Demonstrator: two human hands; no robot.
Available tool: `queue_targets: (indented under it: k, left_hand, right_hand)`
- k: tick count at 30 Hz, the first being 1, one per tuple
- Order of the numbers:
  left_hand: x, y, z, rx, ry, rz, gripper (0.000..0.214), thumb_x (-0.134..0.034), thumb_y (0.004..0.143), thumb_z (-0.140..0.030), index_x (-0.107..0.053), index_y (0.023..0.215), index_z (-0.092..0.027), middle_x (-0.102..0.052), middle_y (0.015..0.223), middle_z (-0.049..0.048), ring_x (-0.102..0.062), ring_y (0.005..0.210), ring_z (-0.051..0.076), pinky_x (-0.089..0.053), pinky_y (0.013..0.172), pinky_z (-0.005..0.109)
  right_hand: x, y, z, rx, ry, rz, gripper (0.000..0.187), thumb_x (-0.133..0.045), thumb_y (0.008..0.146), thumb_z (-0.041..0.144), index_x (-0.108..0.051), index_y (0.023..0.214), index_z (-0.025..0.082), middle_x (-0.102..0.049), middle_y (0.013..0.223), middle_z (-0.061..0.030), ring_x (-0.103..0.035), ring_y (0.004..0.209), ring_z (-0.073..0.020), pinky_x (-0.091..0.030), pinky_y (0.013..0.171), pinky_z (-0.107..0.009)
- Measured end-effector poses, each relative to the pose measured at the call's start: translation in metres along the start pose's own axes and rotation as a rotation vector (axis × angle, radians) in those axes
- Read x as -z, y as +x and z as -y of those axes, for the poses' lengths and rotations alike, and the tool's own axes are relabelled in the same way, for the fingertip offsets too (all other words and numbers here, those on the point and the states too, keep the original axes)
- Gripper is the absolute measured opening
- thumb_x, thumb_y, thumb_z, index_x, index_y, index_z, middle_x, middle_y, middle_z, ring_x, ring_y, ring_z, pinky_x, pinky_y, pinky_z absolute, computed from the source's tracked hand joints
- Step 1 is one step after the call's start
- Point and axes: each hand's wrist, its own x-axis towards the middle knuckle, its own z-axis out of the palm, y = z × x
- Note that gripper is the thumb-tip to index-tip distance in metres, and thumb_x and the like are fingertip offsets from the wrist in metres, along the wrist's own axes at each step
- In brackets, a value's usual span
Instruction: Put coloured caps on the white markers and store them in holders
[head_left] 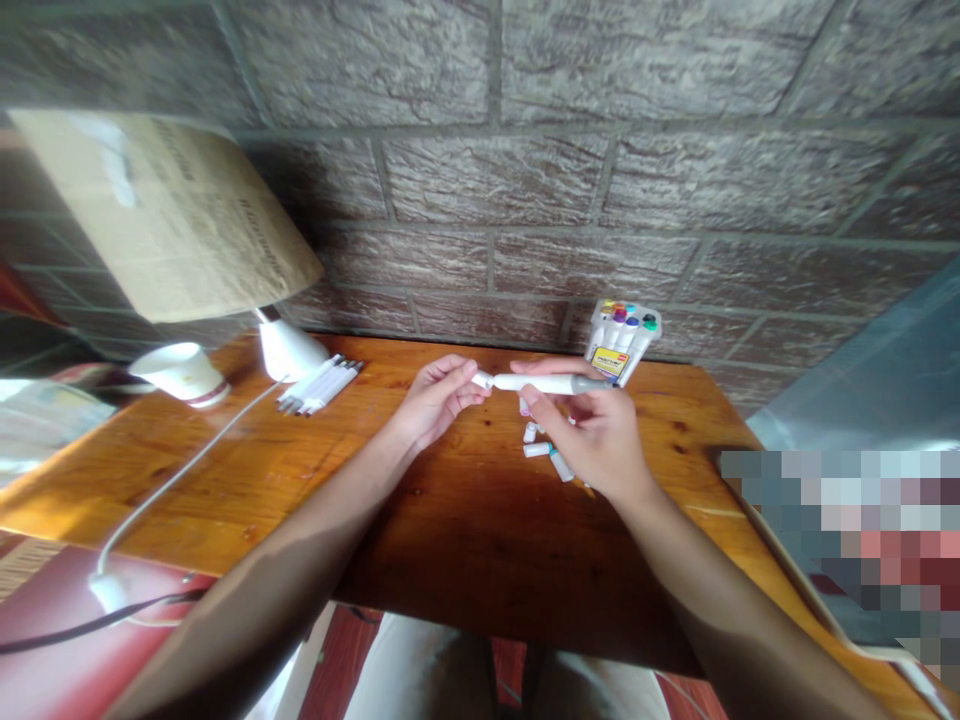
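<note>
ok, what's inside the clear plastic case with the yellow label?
White markers with coloured ends, including yellow, purple, blue and green, show in the case. Covered: whatever sits behind its label, and lower parts behind the right hand. Can't count exactly.

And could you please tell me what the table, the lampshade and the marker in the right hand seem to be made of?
Table: wood, probably varnished, with knots and a slight sheen.
Lampshade: matte paper or coarse fabric, hard to say which; tan with printed lettering.
Marker: likely smooth plastic, with an even white body and a grey section.
</note>
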Motion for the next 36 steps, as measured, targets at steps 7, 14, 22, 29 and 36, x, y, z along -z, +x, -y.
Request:
queue_targets:
  k: [7, 14, 22, 29, 36]
  left_hand:
    - [-0.002, -0.001, 0.004, 0.038, -0.027, 0.007, 0.033, -0.092, 0.062, -0.03, -0.068, 0.076, -0.012, -0.076, 0.07, 0.0027, -0.072, 0.061, 0.012, -0.059, 0.062, 0.018]
    - [0.0, 0.004, -0.013, -0.068, -0.139, -0.206, 0.018, -0.081, 0.079, -0.027, -0.066, 0.077, -0.017, -0.075, 0.07, -0.0029, -0.072, 0.063, 0.008, -0.055, 0.06, 0.013]
    - [-0.002, 0.001, -0.01, -0.03, -0.143, -0.141, 0.019, -0.082, 0.077, -0.027, -0.065, 0.076, -0.017, -0.073, 0.067, -0.0034, -0.071, 0.061, 0.008, -0.054, 0.058, 0.013]
    - [0.001, -0.002, -0.008, -0.04, -0.165, 0.0, 0.019, -0.086, 0.07, -0.022, -0.072, 0.082, -0.017, -0.076, 0.075, -0.0002, -0.073, 0.067, 0.011, -0.058, 0.063, 0.016]
    - [-0.002, -0.004, -0.006, -0.045, -0.162, 0.024, 0.021, -0.087, 0.067, -0.017, -0.075, 0.084, -0.018, -0.078, 0.082, 0.0013, -0.074, 0.074, 0.012, -0.06, 0.067, 0.017]
  right_hand:
    - [0.003, -0.001, 0.003, 0.235, -0.339, 0.007, 0.011, -0.063, 0.091, 0.02, -0.064, 0.101, 0.023, -0.074, 0.1, -0.0048, -0.072, 0.09, -0.0176, -0.059, 0.076, -0.028]
    - [0.005, -0.004, -0.004, 0.129, -0.317, -0.11, 0.01, -0.063, 0.092, 0.023, -0.066, 0.101, 0.024, -0.073, 0.1, -0.0044, -0.07, 0.07, -0.0146, -0.06, 0.063, -0.027]
    - [0.002, -0.003, -0.004, 0.066, -0.212, -0.165, 0.01, -0.07, 0.089, 0.029, -0.068, 0.097, 0.022, -0.074, 0.102, -0.0062, -0.07, 0.068, -0.0146, -0.06, 0.064, -0.029]
    - [0.001, 0.0, 0.002, -0.014, -0.054, -0.3, 0.017, -0.074, 0.085, 0.034, -0.062, 0.087, 0.022, -0.07, 0.083, -0.002, -0.065, 0.057, -0.0122, -0.055, 0.051, -0.025]
    - [-0.002, 0.005, 0.01, -0.059, 0.116, -0.31, 0.015, -0.069, 0.09, 0.036, -0.061, 0.089, 0.023, -0.068, 0.072, 0.0021, -0.063, 0.051, -0.0106, -0.052, 0.046, -0.022]
